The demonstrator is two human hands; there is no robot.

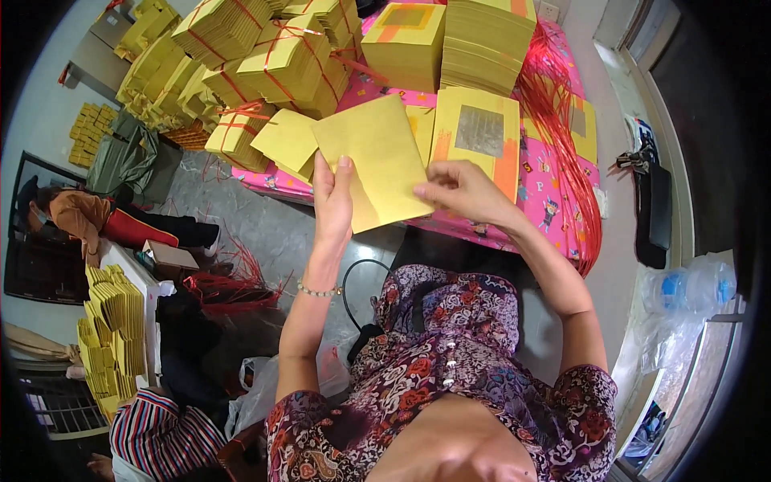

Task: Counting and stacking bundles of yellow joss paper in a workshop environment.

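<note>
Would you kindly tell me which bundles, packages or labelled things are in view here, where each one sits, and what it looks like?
Yellow sheet: plain rectangle, held up in both hands, left hand and right hand.
Tied bundles: yellow paper stacks bound with red string, far left of the table.
Loose stacks: tall yellow piles, far middle.
Top sheet: yellow with a silver square and orange edges, behind the right hand.
Water bottles: clear, blue labels, in a plastic bag at right.

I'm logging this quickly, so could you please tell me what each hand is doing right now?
Left hand: closed on the yellow paper stack.
Right hand: pinching the same stack's right edge.
</note>
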